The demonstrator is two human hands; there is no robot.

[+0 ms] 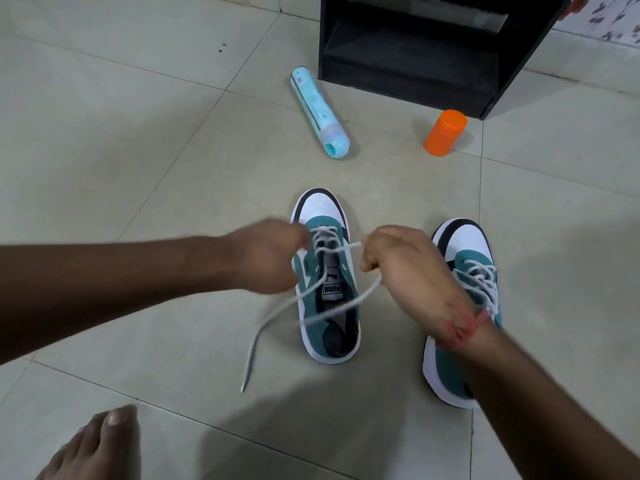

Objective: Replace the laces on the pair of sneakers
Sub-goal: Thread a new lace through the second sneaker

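Left hand (273, 258): fingers curled, pinching white lace (332, 306) at eyelets of left sneaker (329, 271), on floor. Right hand (398, 261): closed, pulling same lace taut. Second sneaker (464, 306): beside, laced.

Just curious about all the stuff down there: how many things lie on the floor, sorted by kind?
Sneakers: 2, the left sneaker and the right sneaker
Bottles: 2, the blue bottle lying down and the orange bottle standing
Black cabinets: 1, the black cabinet
Total: 5
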